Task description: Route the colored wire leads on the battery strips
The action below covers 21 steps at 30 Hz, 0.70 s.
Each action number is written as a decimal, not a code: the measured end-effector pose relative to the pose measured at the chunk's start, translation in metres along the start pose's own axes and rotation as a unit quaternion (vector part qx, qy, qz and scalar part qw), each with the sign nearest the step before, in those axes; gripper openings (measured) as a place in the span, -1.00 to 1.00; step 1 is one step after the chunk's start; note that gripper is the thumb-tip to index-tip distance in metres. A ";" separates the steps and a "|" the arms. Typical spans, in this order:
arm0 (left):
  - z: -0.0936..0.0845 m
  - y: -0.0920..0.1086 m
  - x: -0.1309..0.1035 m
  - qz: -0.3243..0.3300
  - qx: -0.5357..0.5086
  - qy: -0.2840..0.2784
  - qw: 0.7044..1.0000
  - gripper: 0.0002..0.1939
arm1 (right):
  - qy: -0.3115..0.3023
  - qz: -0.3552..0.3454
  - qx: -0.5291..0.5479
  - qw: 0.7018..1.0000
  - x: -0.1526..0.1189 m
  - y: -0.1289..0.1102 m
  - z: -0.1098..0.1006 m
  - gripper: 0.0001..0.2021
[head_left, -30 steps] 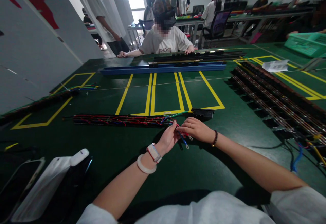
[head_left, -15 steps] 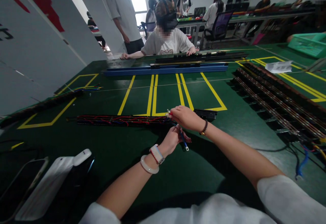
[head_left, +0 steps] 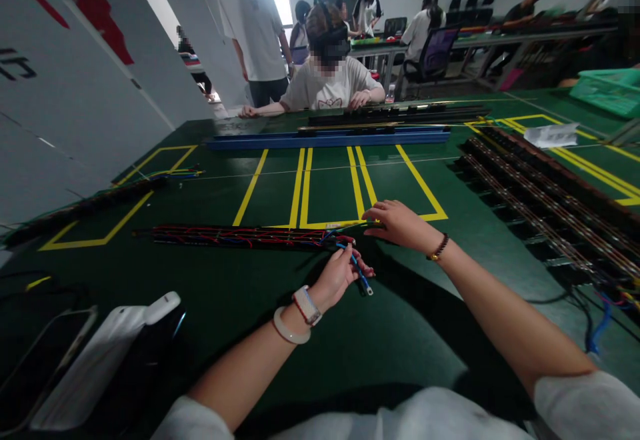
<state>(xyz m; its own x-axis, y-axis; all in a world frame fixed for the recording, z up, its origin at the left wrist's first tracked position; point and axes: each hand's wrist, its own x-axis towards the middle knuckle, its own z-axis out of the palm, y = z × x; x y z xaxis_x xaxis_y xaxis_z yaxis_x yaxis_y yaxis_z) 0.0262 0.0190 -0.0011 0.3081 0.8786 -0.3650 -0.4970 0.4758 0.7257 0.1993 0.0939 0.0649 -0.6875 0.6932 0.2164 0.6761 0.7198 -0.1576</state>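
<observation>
A long black wire harness with red and blue wires lies crosswise on the green table. At its right end my left hand is closed on a blue cable, whose metal lug points down toward me. My right hand is just right of the harness end, above the table, thumb and fingers apart. Thin yellow-green wires reach from the harness end toward its fingertips; whether they touch is too small to tell.
Phones lie at the lower left. Copper-coloured bar assemblies fill the right side. A blue rail lies across the far side, where a person sits. A green basket stands at the back right.
My right hand has moved right, off the harness end, and its fingers have spread. The dark piece beneath it no longer shows there. My left hand stays on the blue cable.
</observation>
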 end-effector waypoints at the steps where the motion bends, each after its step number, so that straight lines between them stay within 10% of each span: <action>1: 0.001 -0.001 -0.002 0.006 0.007 0.005 1.000 -0.83 | 0.001 0.017 -0.024 1.000 -0.005 0.006 0.006 -0.70; 13: -0.007 0.014 -0.010 -0.069 0.201 -0.003 0.977 -0.73 | 0.018 0.036 -0.130 0.991 -0.015 0.010 0.038 -0.78; 21: -0.030 0.058 -0.014 -0.198 0.413 -0.137 0.878 -0.60 | 0.023 0.025 -0.137 0.990 -0.017 0.012 0.038 -0.78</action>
<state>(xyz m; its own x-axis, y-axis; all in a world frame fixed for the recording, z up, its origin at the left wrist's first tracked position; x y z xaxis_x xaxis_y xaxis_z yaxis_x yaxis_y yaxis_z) -0.0316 0.0355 0.0284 0.5640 0.5538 -0.6126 0.4174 0.4490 0.7901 0.2087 0.0922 0.0226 -0.6434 0.7200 0.2601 0.7593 0.6434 0.0973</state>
